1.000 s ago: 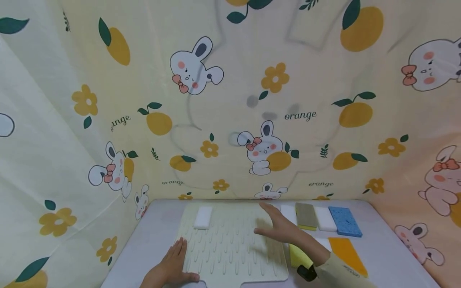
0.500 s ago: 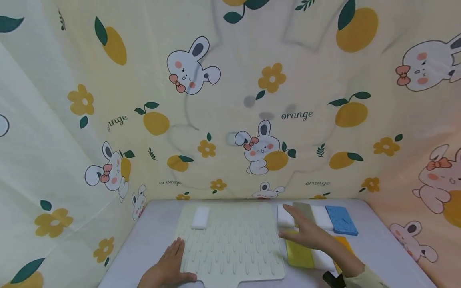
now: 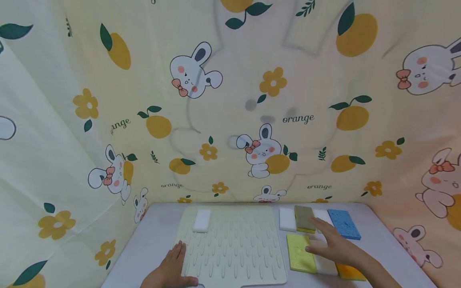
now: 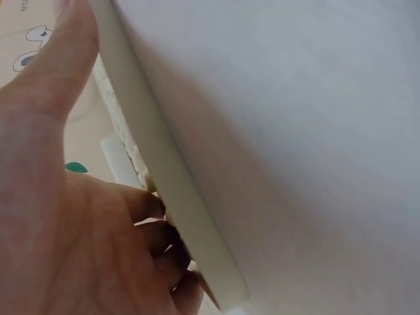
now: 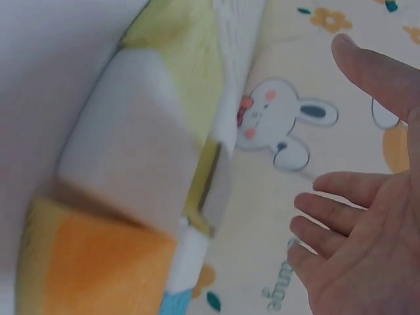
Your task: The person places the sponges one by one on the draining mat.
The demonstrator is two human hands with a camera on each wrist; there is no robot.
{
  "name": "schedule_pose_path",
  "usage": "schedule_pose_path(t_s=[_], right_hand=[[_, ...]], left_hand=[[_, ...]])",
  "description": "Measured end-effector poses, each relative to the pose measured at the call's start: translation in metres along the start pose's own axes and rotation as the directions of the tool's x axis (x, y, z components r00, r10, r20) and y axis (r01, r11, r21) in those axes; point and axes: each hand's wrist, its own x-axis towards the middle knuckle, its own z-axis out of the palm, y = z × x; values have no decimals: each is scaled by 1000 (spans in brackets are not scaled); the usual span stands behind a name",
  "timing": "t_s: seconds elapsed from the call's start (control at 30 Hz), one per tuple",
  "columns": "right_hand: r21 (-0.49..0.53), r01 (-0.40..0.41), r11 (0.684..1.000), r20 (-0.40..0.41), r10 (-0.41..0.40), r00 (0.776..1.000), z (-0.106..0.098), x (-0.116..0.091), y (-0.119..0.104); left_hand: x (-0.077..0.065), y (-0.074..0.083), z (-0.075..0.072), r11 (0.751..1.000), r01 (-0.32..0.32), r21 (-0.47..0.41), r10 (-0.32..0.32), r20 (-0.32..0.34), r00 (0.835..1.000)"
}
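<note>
A cream ridged mat lies flat on the table. My left hand rests at its near left corner, fingers along the left side and thumb at the front edge; the left wrist view shows the fingers right at the mat's rim. One white sponge lies on the mat's far left part. My right hand holds nothing and hovers over the sponges at the right, thumb and fingers spread apart. Beneath it are a yellow sponge, a white sponge and an orange sponge.
Behind them stands a back row: a white sponge, a grey-topped yellow scouring sponge, another white sponge and a blue sponge. A printed curtain with rabbits and oranges closes off the table's back and sides.
My right hand has moved from above the mat rightwards to over the sponges. My left hand keeps its place at the mat's corner, and the white sponge there has not moved.
</note>
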Motion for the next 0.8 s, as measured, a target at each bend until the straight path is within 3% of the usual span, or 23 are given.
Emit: schedule_pose_path(t_s=[0.3, 0.5, 0.8], right_hand=[[-58, -133, 989, 55, 136, 989, -5, -10, 27], [-71, -188, 980, 82, 194, 978, -2, -17, 45], [-52, -184, 982, 103, 188, 977, -2, -25, 66]], left_hand=[[5, -5, 2, 1000, 1, -19, -1, 13, 1000], [4, -8, 1, 999, -31, -9, 31, 29, 999], [4, -4, 2, 1000, -2, -25, 2, 13, 1000]])
